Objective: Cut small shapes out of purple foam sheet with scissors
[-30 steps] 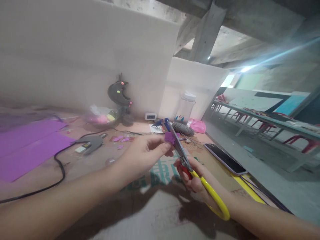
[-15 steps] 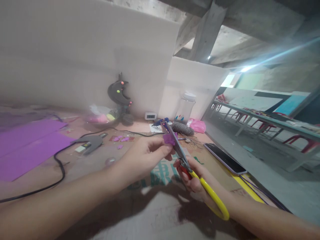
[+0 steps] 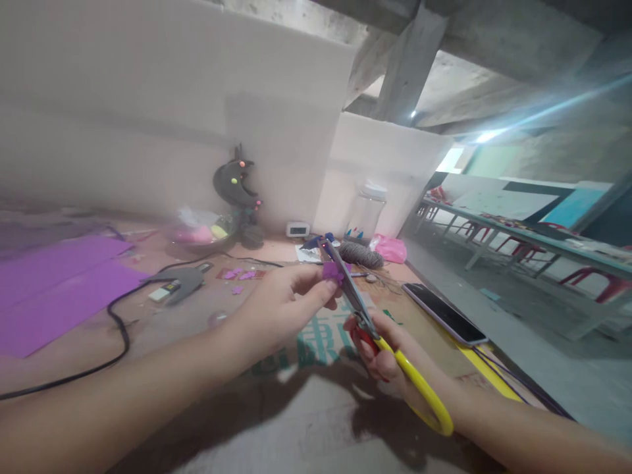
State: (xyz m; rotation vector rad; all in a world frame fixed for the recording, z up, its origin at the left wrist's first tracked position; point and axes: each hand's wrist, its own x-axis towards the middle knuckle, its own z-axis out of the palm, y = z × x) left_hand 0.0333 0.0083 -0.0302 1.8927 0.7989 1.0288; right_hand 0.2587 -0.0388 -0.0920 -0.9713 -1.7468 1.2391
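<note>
My left hand (image 3: pixel 281 306) pinches a small purple foam piece (image 3: pixel 332 271) between thumb and fingertips, held above the table. My right hand (image 3: pixel 390 352) grips yellow-and-red-handled scissors (image 3: pixel 363 316), whose blades point up and away and touch the purple piece. Both hands hover over a cardboard sheet (image 3: pixel 316 342) printed with green characters.
Purple foam sheets (image 3: pixel 54 289) lie at the left. A glue gun (image 3: pixel 180 283) with a black cable sits beside small purple cut-outs (image 3: pixel 239 275). A phone (image 3: pixel 444 313) rests at the right table edge. A black figure (image 3: pixel 237 187), a clear jar (image 3: pixel 368 210) and a pink bag (image 3: pixel 390 249) stand by the wall.
The purple piece has turned slightly in my left fingers and the scissor blades have closed a little on it. Both hands stay in nearly the same place.
</note>
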